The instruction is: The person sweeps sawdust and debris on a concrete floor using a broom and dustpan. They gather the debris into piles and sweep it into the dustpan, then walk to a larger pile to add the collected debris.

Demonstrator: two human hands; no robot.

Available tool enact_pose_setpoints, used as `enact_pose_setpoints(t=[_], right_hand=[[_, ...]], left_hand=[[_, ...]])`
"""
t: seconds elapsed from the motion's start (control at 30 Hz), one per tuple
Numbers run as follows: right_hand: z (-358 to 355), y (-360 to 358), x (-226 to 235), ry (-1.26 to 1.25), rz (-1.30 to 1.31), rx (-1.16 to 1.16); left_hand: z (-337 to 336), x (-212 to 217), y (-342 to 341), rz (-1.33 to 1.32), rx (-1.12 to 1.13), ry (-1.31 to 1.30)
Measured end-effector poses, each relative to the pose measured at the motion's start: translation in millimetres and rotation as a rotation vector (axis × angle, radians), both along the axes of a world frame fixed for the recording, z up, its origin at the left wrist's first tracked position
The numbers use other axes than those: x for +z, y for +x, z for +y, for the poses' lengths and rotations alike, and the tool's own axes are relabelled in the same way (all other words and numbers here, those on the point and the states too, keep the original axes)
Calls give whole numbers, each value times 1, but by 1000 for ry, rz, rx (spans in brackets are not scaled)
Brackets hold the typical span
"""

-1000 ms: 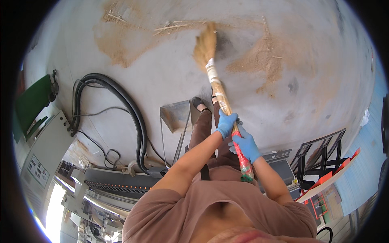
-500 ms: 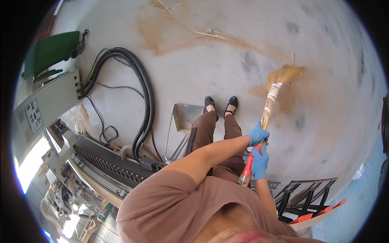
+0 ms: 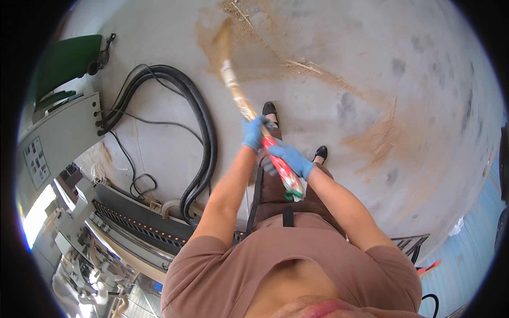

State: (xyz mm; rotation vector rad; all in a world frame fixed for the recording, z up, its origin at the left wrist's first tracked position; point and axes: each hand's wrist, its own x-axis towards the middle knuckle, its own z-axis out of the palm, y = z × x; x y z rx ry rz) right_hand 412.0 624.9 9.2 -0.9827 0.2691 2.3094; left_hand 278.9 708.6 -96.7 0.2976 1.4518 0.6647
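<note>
A broom [image 3: 244, 104] slants across in front of me, its straw head blurred over sawdust-coloured dust [image 3: 211, 38] on the grey floor at the far left of centre. Blue-gloved, my left hand [image 3: 255, 132] wraps the handle at its middle, just below the taped part. My right hand [image 3: 292, 159], in a matching glove, grips the red wrapped section nearer to me. The green-tipped handle end points back toward my waist. Another brown dust pile [image 3: 379, 140] with thin sticks lies to the right, and wood strips [image 3: 310, 68] lie between the two dusty patches.
Thick black hoses [image 3: 204, 124] loop over the floor on the left, beside a grey cabinet [image 3: 58, 138] and thin cables. A green wheeled object [image 3: 69, 63] stands at the far left. Machinery [image 3: 138, 220] runs along the near left; a black rack [image 3: 413, 245] is at the near right.
The broom has swung from the right dust pile over to the far left, both hands moving left with it. My left foot has stepped forward. The metal dustpan seen before is now mostly hidden.
</note>
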Motion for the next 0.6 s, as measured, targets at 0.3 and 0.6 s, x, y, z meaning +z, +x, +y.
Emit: enact_pose_setpoints(t=[0.3, 0.6], right_hand=[[177, -116, -93, -17, -258, 169], [61, 3, -57, -317, -533, -186]], left_hand=[[152, -94, -121, 243, -91, -303], [48, -121, 59, 78, -486, -414]])
